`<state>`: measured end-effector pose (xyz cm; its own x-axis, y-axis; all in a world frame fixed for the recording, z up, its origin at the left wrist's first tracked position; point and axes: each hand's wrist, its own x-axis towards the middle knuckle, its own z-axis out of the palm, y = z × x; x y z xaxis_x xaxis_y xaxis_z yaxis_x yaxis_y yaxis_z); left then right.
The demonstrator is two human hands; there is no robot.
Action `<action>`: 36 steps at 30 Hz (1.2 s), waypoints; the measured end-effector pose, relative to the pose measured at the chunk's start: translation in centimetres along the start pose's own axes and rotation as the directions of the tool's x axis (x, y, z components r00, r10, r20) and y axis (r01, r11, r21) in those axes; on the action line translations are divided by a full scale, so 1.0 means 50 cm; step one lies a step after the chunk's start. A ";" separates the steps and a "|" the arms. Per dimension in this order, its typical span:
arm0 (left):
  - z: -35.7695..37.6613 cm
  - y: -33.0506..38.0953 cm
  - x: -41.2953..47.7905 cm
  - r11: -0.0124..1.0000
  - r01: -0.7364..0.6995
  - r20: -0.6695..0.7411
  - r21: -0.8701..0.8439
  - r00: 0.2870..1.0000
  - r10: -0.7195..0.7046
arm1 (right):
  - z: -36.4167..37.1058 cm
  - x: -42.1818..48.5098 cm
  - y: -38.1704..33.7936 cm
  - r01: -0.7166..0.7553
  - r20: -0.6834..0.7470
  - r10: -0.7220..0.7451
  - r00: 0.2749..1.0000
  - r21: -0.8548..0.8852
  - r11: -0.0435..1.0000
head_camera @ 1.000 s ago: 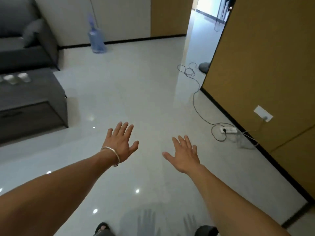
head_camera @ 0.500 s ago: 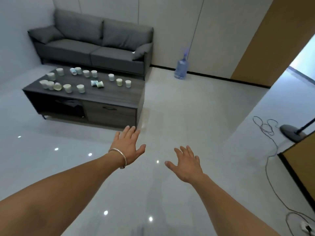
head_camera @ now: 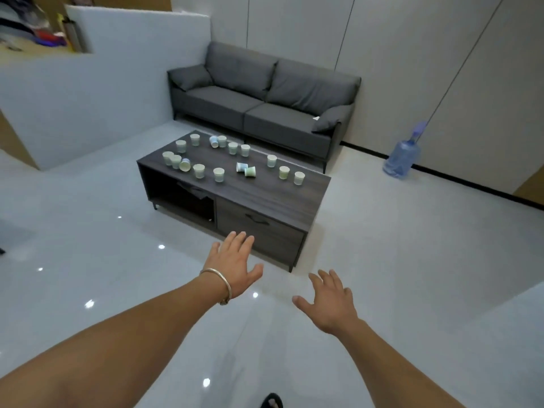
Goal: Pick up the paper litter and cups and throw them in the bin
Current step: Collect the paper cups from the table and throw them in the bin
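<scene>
Small pale paper cups [head_camera: 219,174], scattered mid-frame on the dark wooden counter [head_camera: 273,198], looked light and crushable, best pinched gently at the sidewall; left hand [head_camera: 235,265] and right hand [head_camera: 329,301] had fingers splayed wide, empty.

Floor [head_camera: 412,260] is super glossy tile, table [head_camera: 265,195] is matt dark woodgrain, sofa [head_camera: 259,113] is grey cloth, cups [head_camera: 218,174] look like paper.

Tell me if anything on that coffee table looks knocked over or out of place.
Yes. Of the paper cups scattered over the coffee table, most stand upright, but four lie tipped: a blue-and-green pair near the middle, a left-cluster cup, and a blue cup in the back row. No spill shows.
</scene>
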<state>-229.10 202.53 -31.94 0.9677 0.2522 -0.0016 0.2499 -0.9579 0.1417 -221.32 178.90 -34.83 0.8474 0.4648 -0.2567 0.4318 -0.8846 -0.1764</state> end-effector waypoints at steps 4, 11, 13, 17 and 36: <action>-0.016 -0.046 0.128 0.997 0.061 0.015 0.039 0.998 -0.061 | -0.043 0.165 -0.016 0.073 0.025 -0.073 0.997 0.006 0.997; -0.014 -0.116 0.336 0.992 0.120 0.008 0.039 0.993 -0.120 | -0.129 0.411 -0.034 0.132 0.009 -0.132 0.991 0.000 0.991; -0.004 -0.144 0.396 0.991 0.123 0.027 0.043 0.992 -0.125 | -0.138 0.475 -0.038 0.129 0.017 -0.129 0.992 -0.005 0.992; 0.022 -0.205 0.549 0.994 0.105 0.031 0.038 0.994 -0.106 | -0.150 0.623 -0.045 0.084 0.030 -0.083 0.996 -0.011 0.996; 0.070 -0.330 1.250 0.990 -0.127 0.163 -0.060 0.977 0.135 | -0.228 1.209 -0.013 -0.175 0.106 0.168 0.980 0.053 0.983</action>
<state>-172.64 233.59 -37.85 0.9851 0.0946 -0.1437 0.1225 -0.9721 0.1999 -166.85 207.16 -39.42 0.8705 0.3107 -0.3818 0.2601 -0.9488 -0.1791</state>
